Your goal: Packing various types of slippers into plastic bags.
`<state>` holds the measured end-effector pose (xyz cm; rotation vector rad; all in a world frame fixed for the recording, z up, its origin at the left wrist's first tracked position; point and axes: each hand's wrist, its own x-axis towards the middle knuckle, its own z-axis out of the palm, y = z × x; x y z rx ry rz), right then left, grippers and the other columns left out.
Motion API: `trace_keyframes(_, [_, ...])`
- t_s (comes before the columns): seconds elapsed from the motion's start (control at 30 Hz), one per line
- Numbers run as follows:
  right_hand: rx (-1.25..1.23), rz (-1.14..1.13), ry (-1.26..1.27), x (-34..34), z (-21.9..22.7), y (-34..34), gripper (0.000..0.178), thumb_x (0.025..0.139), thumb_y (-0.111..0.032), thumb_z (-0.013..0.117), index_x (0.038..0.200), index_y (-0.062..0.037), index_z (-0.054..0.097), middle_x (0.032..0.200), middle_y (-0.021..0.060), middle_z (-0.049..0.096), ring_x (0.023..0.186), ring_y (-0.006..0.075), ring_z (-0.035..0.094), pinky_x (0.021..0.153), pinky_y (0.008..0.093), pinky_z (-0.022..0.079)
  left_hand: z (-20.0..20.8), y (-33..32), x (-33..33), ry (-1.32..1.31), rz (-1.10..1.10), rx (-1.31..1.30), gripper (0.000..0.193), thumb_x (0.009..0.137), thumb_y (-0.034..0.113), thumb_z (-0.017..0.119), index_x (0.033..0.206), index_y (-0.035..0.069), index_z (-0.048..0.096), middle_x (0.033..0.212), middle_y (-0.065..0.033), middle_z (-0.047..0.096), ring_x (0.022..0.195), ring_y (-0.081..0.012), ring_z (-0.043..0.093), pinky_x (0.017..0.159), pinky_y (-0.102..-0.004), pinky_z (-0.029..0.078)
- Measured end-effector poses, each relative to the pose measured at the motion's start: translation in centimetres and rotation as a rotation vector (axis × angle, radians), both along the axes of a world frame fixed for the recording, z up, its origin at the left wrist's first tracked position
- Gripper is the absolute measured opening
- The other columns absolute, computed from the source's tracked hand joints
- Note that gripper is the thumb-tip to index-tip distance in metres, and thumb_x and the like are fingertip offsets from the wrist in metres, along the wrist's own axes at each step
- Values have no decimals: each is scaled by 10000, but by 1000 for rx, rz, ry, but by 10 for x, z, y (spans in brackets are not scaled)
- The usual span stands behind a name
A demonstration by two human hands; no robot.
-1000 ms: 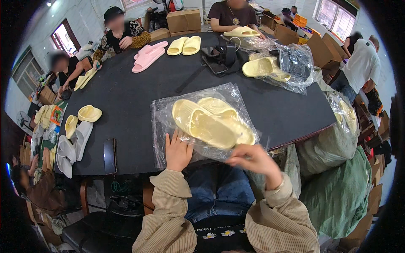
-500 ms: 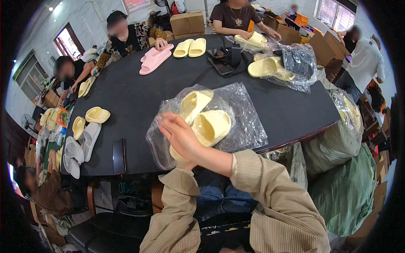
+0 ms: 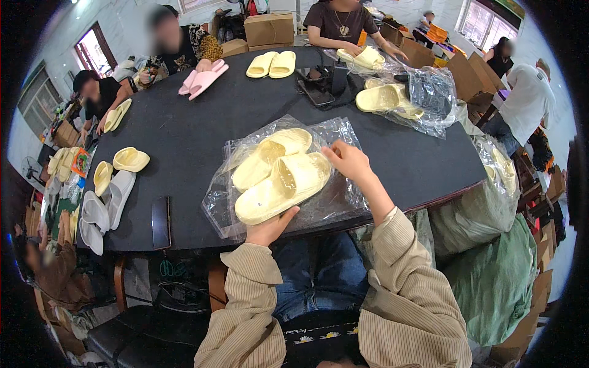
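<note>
A pair of pale yellow slippers point(image 3: 270, 193) lies slanted inside a clear plastic bag point(image 3: 224, 211) at the table's near edge. My left hand point(image 3: 270, 230) grips the lower end of the nearer slipper through the plastic; the thumb shows along its side and the other fingers are hidden underneath. At the opposite end of the pair, my right hand point(image 3: 351, 162) has its fingers curled and pinched on the bag beside the slippers. Another flat clear bag point(image 3: 346, 132) is spread out behind and to the right of them.
On the black table point(image 3: 202, 135) are grey slippers point(image 3: 119, 199), a phone point(image 3: 161, 222), pink slippers point(image 3: 202, 80), yellow slippers point(image 3: 271, 64), a black device point(image 3: 325, 83) and bagged slippers point(image 3: 405, 101). Green sacks point(image 3: 491, 282) stand at the right. Several people work around.
My right hand has swung from the left side of the bag to the right end of the slippers. The slippers now lie further inside the bag. A person's pink slippers have shifted left.
</note>
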<state>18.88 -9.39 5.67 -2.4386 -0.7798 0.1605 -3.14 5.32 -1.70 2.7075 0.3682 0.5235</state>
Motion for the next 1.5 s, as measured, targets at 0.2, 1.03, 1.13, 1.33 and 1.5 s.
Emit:
trace_keyframes(0.2, [423,96,66,24,-44,-29,218,917,-241,596,922,-26,635,741,145,636,666,257,626,632,352,480,-13,1,0,-75,-13,-108,485,957,493,508,1314,172,581,1387,-91,529,1266,-319,476,1081,-423,339])
trace_keyframes(1.03, [407,-71,-132,-32,-28,-154,203,889,-104,656,1065,-28,587,707,68,629,634,182,609,612,299,468,81,31,-20,-286,241,261,636,800,172,762,1344,16,470,955,-97,705,987,-258,646,994,-375,406])
trace_keyframes(1.13, [579,-78,75,-31,-47,-145,176,917,-62,618,1088,-30,589,690,44,604,629,92,566,575,237,431,62,63,-14,-149,122,-542,580,820,160,751,1325,21,502,946,-92,709,1002,-209,639,988,-358,406])
trace_keyframes(1.33, [753,-201,24,-26,-63,-153,92,926,-22,593,1015,-27,570,683,11,572,604,55,484,552,222,383,71,59,-3,-554,75,-917,404,889,-36,625,1279,-43,522,916,-136,713,844,-143,660,823,-262,510])
trace_keyframes(1.5, [638,-235,-22,-26,-69,-173,137,895,-53,640,1017,-47,580,669,42,567,566,83,471,538,255,394,96,53,-55,-322,-120,-887,575,886,-18,625,1408,5,386,977,-125,703,858,-183,672,822,-291,514])
